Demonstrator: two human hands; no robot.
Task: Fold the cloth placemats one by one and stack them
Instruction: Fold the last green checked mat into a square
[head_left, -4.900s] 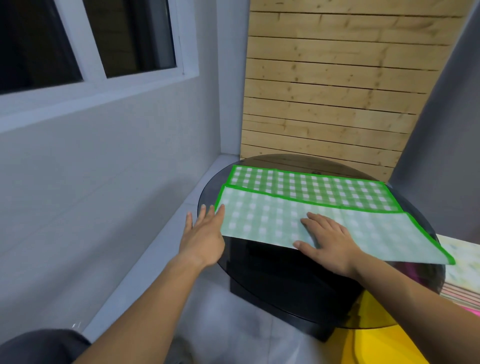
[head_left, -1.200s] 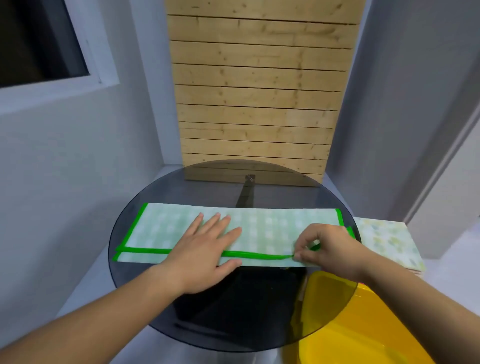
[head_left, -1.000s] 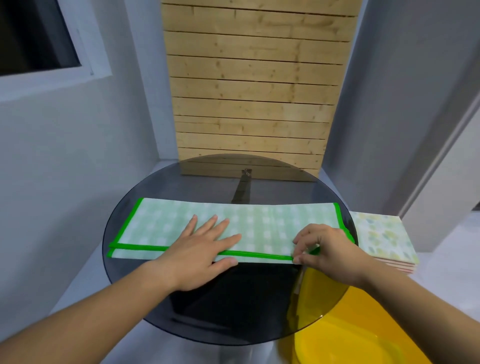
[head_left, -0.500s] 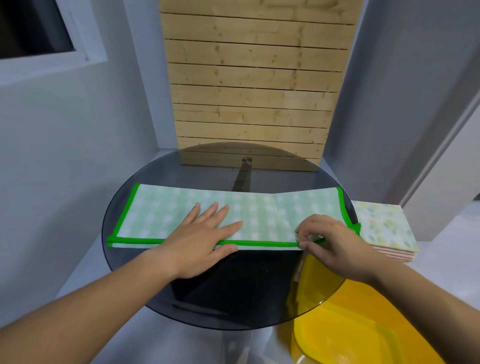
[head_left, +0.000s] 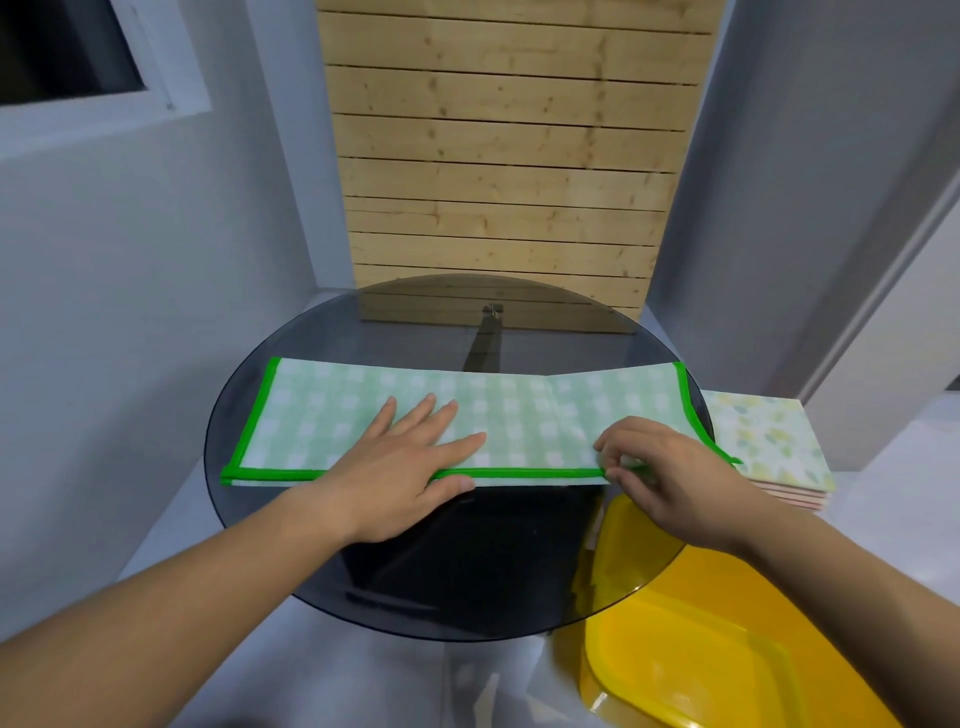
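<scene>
Placemat on table (stack rightward)

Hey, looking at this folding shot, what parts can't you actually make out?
Head view only.
Green placemat near right corner: covered by the right hand, which pinches its edge.
Its middle near edge: under the flat left hand.
Folded stack beside the glass table: layer count too small to tell.
Yellow tub: cut off by the bottom edge.
</scene>
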